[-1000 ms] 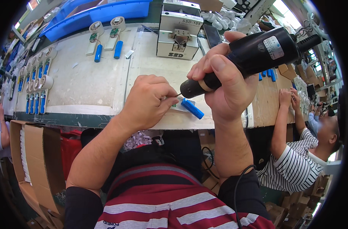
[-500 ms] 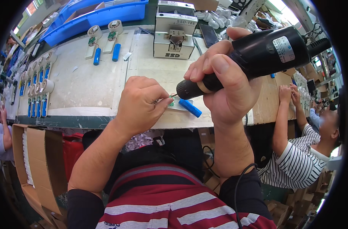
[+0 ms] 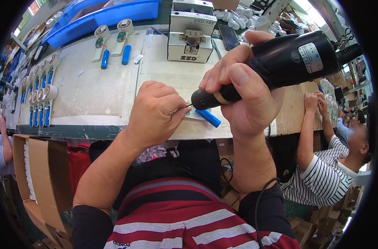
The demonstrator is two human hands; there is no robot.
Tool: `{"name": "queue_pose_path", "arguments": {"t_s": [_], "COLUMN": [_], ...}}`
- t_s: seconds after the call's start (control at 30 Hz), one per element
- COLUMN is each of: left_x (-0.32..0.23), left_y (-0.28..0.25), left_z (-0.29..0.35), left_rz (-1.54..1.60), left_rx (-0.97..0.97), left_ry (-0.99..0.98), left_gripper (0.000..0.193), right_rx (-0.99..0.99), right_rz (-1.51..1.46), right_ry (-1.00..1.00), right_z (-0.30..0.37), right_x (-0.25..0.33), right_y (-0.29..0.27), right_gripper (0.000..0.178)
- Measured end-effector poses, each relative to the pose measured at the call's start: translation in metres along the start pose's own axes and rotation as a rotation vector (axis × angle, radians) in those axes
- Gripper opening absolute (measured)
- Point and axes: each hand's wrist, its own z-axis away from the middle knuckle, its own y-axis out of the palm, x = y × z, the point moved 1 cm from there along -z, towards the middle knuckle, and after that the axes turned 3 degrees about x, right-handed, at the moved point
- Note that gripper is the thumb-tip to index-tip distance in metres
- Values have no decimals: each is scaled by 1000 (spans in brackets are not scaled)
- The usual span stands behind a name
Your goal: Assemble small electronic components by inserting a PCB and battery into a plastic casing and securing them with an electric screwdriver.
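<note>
My right hand (image 3: 249, 89) is wrapped round a black electric screwdriver (image 3: 288, 60), its narrow nose slanting down to the left. At the tip a thin bit reaches the pinched thumb and forefinger of my left hand (image 3: 155, 112). Whatever those fingers grip is too small and covered to make out. Just beneath the nose lies a blue cylindrical battery (image 3: 208, 118) on the table. Beside it, a pale part with a bit of green circuit board is mostly hidden by my fingers and the tool.
A white boxy machine (image 3: 190, 35) stands beyond my hands, with a phone (image 3: 228, 37) to its right. Two similar assemblies with blue batteries (image 3: 126, 54) lie farther left, and several more line the left side. Behind them sits a blue tray (image 3: 114, 16). A co-worker (image 3: 325, 174) is at the right.
Almost nothing differs. My left fingertips have shifted slightly right against the bit, and the blue battery sits a touch farther right. The screwdriver stays in my right hand.
</note>
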Motion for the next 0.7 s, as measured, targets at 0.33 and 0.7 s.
{"name": "queue_pose_path", "arguments": {"t_s": [0.33, 0.7], "left_x": [7, 36], "left_y": [1, -9], "left_z": [1, 17], "left_rz": [169, 167], "left_rx": [124, 219], "left_ry": [22, -114], "left_gripper": [11, 74], "right_rx": [269, 106], "right_rz": [-5, -7], "right_ry": [9, 75], "right_z": [-4, 8], "right_x": [-6, -26], "right_y": [-8, -2], "right_gripper": [64, 59]}}
